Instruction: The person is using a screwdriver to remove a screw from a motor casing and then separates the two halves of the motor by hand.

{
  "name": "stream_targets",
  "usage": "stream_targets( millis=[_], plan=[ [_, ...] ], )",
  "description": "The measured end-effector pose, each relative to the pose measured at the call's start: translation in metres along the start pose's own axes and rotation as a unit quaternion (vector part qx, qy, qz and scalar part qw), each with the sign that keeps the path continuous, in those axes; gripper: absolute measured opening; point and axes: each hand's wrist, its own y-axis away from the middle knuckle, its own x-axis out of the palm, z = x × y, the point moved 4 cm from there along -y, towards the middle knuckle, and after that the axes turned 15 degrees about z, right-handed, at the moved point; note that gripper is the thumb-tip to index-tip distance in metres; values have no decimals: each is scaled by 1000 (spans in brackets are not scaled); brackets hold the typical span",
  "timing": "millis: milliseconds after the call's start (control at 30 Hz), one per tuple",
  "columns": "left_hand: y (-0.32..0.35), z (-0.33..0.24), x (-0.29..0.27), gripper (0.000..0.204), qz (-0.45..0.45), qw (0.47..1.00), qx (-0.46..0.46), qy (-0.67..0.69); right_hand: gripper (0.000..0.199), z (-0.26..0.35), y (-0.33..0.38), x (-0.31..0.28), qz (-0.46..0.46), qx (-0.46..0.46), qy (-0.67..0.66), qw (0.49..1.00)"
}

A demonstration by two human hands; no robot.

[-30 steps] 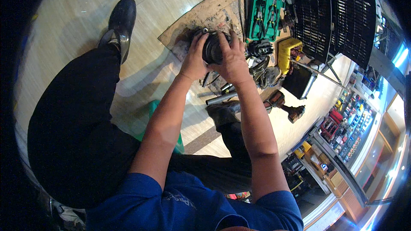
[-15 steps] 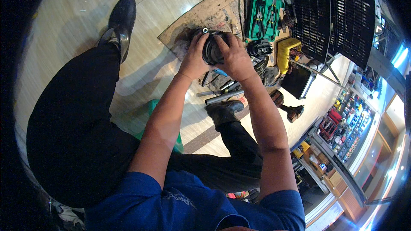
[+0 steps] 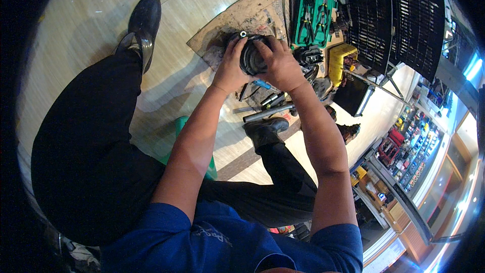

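Between my two hands is a black, round, ringed machine part (image 3: 251, 59), held over a stained cardboard sheet (image 3: 214, 33). My left hand (image 3: 230, 72) grips its left side, with the thumb on top. From the right, my right hand (image 3: 283, 66) reaches over it, its fingers curled onto the upper rim. A small bright metal ring (image 3: 243, 34) shows at the part's far edge. Below the hands lie a blue-handled tool (image 3: 261, 84) and a grey metal tube (image 3: 267, 113). The underside of the part is hidden.
A green case of pliers (image 3: 314, 14) lies open beyond my right hand, near a yellow bin (image 3: 337, 60). Black slatted panels (image 3: 371, 26) stand further right. My shoes (image 3: 145, 20) flank the work, and a green plastic piece (image 3: 211, 170) shows under my left arm.
My right forearm and elbow have swung slightly right, and the right hand has shifted a little on the part. More of the blue-handled tool shows. The left hand barely moves.
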Motion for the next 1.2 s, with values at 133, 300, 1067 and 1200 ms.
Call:
stream_targets(
  millis=[133, 300, 1067, 1200],
  plan=[
    [1, 1, 1, 117, -4, 1000, 3, -15, 98, 2, 3, 4, -28, 2, 4, 1000],
    [1, 4, 2, 115, 0, 1000, 3, -8, 98, 1, 3, 5, -30, 9, 6, 999],
    [1, 10, 3, 105, -9, 999, 41, -17, 101, 15, 8, 36, -211, 203, -164, 942],
    [3, 8, 6, 104, -22, 999, 42, -15, 97, 9, 9, 33, -195, 179, -160, 951]
  ],
)
